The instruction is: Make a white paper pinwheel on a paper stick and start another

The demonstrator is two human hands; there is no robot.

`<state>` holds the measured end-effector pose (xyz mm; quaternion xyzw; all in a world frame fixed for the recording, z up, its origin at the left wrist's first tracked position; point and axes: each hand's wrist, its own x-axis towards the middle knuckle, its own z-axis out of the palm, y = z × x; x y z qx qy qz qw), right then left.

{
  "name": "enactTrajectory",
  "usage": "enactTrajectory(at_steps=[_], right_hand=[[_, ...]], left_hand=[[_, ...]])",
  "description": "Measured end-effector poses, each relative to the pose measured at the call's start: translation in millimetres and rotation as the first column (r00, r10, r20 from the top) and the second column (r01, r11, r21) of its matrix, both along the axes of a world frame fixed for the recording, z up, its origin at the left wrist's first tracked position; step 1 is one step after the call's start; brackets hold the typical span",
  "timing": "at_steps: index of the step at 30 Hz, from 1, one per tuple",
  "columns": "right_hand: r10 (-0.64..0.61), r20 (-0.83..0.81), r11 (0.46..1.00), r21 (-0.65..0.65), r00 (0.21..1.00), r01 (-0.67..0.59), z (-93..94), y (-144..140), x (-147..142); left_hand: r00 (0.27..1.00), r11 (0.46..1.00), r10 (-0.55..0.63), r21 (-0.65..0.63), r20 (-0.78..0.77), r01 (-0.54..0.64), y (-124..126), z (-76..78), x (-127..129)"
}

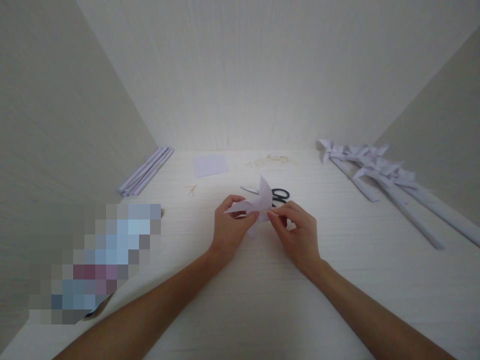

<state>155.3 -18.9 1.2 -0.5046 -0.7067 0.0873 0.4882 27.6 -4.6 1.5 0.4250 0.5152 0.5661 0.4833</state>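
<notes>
A pale folded paper piece [258,200] with pointed flaps is held just above the white table [240,290] in the middle of the view. My left hand [228,227] pinches its left side between thumb and fingers. My right hand [296,232] pinches its right side at the fingertips. One pointed flap sticks up behind my fingers. Black-handled scissors [275,194] lie on the table right behind the paper, partly hidden by it.
A flat paper square [210,165] lies at the back. Rolled paper sticks [146,171] rest along the left wall. Several paper pinwheels on sticks [382,175] lie at the right. A small yellowish pin [192,189] and a blurred-out object [97,260] sit left.
</notes>
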Motion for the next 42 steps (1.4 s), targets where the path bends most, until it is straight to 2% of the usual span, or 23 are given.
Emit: enactTrajectory(at_steps=[4,10,23,30,35,42], right_hand=[[0.014,-0.008,1.0,-0.002,1.0,-0.014,0.2,-0.5,-1.3],[0.007,-0.04,1.0,-0.027,0.999,-0.008,2.0,1.2,-0.4],[0.004,-0.09,0.998,-0.056,0.996,-0.009,1.2,1.1,2.0],[0.013,-0.083,0.998,-0.063,0.996,-0.018,-0.1,1.8,2.2],[0.022,-0.058,0.999,-0.037,0.998,-0.025,0.4,1.3,1.5],[0.007,0.025,0.999,-0.037,1.0,-0.006,1.3,-1.5,-0.2]], left_hand=[[0.999,0.999,-0.015,0.034,-0.046,0.016,-0.1,0.7,-0.6],[0.998,0.998,-0.064,0.014,0.023,0.064,-0.7,3.5,-1.2],[0.995,0.998,-0.065,0.014,0.074,0.064,-0.2,2.5,-1.7],[0.996,0.997,-0.079,-0.019,0.035,0.08,-0.6,1.7,-1.6],[0.998,0.998,-0.064,0.001,0.021,0.064,0.6,-1.1,-1.7],[0.995,0.997,-0.05,0.057,-0.09,0.055,-2.5,2.3,-0.6]])
